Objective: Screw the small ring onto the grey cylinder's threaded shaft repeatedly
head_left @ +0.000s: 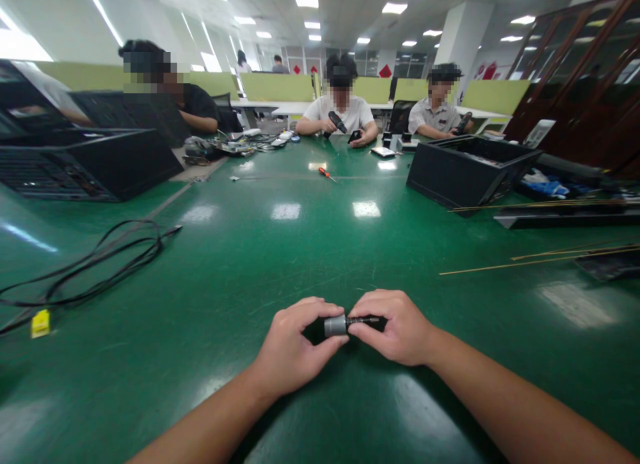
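Both of my hands meet low over the green table (300, 251), near its front edge. My left hand (293, 347) is closed round a small cylinder (336, 325) with a grey metal end and a black body. My right hand (395, 327) pinches a thin black part (367, 321) that sticks out of the cylinder's grey end. Most of the black body is hidden inside my left fingers.
Black cables (100, 257) with a yellow tag (40, 323) lie at the left. Black cases stand at the left (85, 164) and right (465, 171). Thin rods (540, 261) lie at the right. A red screwdriver (326, 175) lies mid-table. Three people sit across the table with tools.
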`<state>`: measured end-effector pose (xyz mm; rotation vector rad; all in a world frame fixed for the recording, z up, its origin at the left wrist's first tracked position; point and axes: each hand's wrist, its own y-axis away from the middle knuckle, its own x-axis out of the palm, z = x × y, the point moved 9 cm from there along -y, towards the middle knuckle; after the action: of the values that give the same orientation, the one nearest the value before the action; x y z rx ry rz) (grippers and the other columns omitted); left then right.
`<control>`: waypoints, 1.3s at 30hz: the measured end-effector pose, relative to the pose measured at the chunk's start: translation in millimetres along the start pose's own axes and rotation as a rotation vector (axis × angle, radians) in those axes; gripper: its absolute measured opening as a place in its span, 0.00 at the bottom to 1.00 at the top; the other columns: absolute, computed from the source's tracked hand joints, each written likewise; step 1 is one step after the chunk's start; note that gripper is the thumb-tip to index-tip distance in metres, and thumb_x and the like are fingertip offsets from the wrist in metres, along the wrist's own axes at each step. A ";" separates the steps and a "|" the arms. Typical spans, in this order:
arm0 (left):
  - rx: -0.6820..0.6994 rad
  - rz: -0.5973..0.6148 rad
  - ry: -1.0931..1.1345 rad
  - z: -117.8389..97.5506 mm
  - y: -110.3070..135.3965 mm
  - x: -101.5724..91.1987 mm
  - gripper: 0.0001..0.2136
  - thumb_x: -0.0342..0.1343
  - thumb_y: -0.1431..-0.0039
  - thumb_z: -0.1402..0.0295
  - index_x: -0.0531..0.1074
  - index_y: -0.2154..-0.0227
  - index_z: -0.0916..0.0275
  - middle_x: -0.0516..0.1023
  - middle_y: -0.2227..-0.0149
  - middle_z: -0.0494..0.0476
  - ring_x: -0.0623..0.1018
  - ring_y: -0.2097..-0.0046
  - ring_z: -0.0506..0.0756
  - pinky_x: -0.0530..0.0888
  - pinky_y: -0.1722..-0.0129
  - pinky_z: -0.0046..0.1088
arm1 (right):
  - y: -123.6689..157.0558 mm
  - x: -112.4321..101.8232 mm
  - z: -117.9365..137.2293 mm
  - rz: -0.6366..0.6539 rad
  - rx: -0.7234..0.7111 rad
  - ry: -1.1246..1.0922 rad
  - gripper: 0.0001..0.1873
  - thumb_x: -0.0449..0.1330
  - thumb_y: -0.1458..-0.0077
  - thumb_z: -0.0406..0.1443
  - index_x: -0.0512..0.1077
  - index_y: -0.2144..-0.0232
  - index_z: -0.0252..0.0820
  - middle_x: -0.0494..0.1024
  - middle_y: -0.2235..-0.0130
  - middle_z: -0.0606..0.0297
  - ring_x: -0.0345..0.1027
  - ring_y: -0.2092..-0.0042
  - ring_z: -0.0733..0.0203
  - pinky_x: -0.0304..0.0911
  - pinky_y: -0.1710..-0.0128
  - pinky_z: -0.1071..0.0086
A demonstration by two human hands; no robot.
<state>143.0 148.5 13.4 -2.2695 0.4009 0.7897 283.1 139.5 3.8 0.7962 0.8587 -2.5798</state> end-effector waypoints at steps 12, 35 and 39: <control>-0.010 0.023 -0.009 3.0 2.2 2.0 0.13 0.68 0.49 0.67 0.78 0.59 0.58 0.85 0.62 0.55 0.83 0.57 0.59 0.77 0.47 0.42 | -0.5 -0.7 0.5 0.002 -0.011 0.013 0.03 0.63 0.42 0.35 0.78 0.66 0.43 0.82 0.67 0.64 0.75 0.66 0.60 0.66 0.62 0.67; -0.009 0.032 0.003 3.4 2.7 2.3 0.13 0.68 0.49 0.68 0.78 0.59 0.56 0.85 0.62 0.51 0.83 0.59 0.58 0.77 0.46 0.44 | 0.0 -0.4 -0.3 0.016 0.005 0.012 0.03 0.64 0.43 0.35 0.78 0.66 0.42 0.82 0.67 0.65 0.75 0.66 0.60 0.65 0.61 0.67; -0.004 0.036 0.007 2.5 3.1 2.2 0.14 0.68 0.49 0.69 0.77 0.59 0.56 0.84 0.62 0.50 0.83 0.59 0.58 0.77 0.47 0.45 | 0.5 -0.3 -1.3 0.010 0.001 0.018 0.03 0.64 0.43 0.35 0.78 0.66 0.42 0.82 0.67 0.65 0.75 0.66 0.60 0.64 0.61 0.67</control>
<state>142.1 147.9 9.0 -2.2746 0.4447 0.8018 284.1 140.0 2.9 0.8231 0.8570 -2.5683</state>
